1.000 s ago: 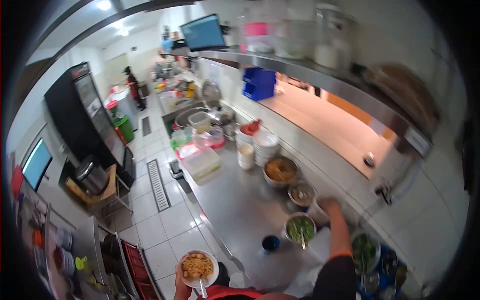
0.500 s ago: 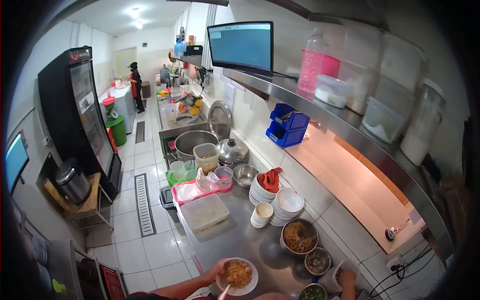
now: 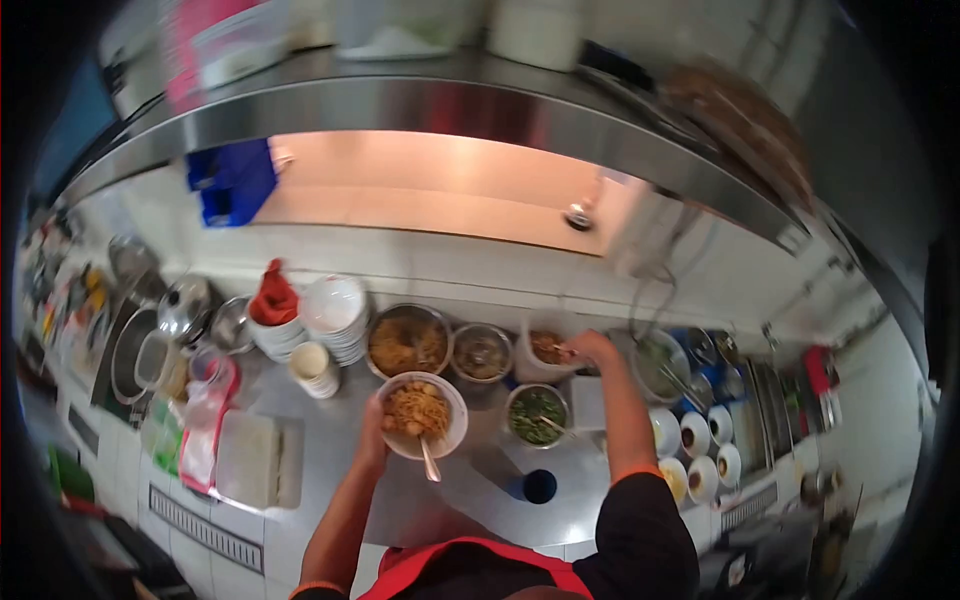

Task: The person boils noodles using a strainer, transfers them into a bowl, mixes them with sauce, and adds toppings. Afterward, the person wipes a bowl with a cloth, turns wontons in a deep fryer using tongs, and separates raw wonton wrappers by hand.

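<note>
My left hand (image 3: 372, 424) grips the side of a white bowl (image 3: 458, 425). Noodles with round pieces (image 3: 415, 408) fill the bowl, and a spoon (image 3: 430, 462) leans out over its near rim. My right hand (image 3: 592, 348) reaches over the rim of a white tub (image 3: 532, 368) of brown topping (image 3: 550, 347), fingers drawn together; what they hold, if anything, is too small to make out. Left of the tub stand a small metal bowl (image 3: 482, 353) and a larger metal bowl of brown food (image 3: 408, 342). A bowl of chopped greens (image 3: 538, 414) sits just in front of the tub.
Stacked white bowls (image 3: 335, 312), one stack topped by a red cloth (image 3: 273, 297), and pale cups (image 3: 314, 368) stand left. A dark blue cup (image 3: 539, 487) is near the counter's front. Several small seasoning bowls (image 3: 702, 478) sit right. A steel shelf (image 3: 400, 103) hangs overhead.
My view has swung right and down onto the counter. The noodle bowl stays in my left hand, now beside the metal bowls. My right hand is still at the white tub.
</note>
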`<state>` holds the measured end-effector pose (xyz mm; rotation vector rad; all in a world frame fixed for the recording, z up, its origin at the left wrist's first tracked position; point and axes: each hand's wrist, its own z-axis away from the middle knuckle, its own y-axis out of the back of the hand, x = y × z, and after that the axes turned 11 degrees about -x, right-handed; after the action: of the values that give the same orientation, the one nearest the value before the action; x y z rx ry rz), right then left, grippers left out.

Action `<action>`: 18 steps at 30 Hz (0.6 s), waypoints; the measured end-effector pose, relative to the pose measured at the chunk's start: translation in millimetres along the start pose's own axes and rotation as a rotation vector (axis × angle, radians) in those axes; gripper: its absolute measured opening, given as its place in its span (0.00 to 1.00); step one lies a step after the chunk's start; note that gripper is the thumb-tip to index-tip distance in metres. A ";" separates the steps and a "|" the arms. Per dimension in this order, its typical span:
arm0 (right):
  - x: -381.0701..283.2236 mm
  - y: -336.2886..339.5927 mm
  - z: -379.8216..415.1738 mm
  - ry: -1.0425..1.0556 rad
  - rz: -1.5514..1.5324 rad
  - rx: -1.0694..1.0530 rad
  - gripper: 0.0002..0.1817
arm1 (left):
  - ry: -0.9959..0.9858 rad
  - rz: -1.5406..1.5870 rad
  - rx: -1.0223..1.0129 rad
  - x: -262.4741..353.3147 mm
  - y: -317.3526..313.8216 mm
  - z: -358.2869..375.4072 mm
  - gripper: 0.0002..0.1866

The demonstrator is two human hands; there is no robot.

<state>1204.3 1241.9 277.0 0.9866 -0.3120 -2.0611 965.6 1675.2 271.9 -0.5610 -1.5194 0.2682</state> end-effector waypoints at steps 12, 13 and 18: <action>-78.7 -24.2 130.7 0.665 -0.032 0.160 0.11 | 0.283 0.204 -0.062 -6.7 -104.0 -102.6 0.32; -82.9 -35.4 137.5 0.728 -0.025 0.212 0.11 | 0.304 0.170 -0.038 3.2 -121.9 -103.3 0.32; -86.4 -62.4 151.9 0.963 0.368 0.823 0.07 | 0.168 0.211 -0.018 9.7 -154.1 -119.8 0.32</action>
<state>1088.3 1330.0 391.9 2.0780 -0.7595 -0.9097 1056.8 1528.3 362.8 -0.7413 -1.3031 0.3607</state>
